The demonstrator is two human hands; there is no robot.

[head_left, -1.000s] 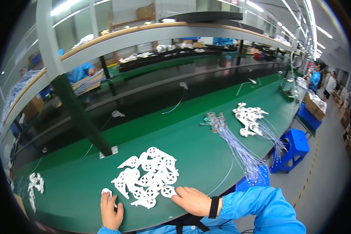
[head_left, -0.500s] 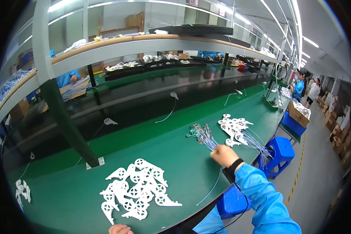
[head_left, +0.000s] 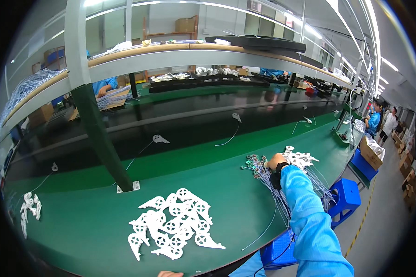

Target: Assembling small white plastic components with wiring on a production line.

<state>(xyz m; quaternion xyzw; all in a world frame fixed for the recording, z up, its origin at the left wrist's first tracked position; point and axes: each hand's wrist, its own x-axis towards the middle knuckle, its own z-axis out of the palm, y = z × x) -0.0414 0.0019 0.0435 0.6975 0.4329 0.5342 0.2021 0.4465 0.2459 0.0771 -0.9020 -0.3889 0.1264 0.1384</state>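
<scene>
My right hand [head_left: 277, 161] reaches over a bundle of thin blue-white wires [head_left: 276, 194] with small green and brown round ends. Its fingers are curled down among those ends; what they grip is hidden. Just past it lies a pile of white plastic pieces [head_left: 302, 158] with wires trailing toward the table edge. Only a sliver of my left hand [head_left: 170, 274] shows at the lower edge, its fingers mostly cut off. Beyond that hand a heap of white plastic pieces [head_left: 175, 224], each with a round spoked end and a tapered tail, covers part of the green table.
A dark conveyor belt [head_left: 194, 106] runs behind the green tabletop [head_left: 97, 226], carrying a few wired white pieces. A post [head_left: 99, 138] rises at left, and a long shelf [head_left: 171, 55] crosses above. Blue stools [head_left: 345, 198] stand by the edge. Co-workers [head_left: 374, 117] are farther off.
My right hand has moved forward from the middle of the wire bundle to its round ends. My left hand has slipped farther out of view. The whole view has shifted.
</scene>
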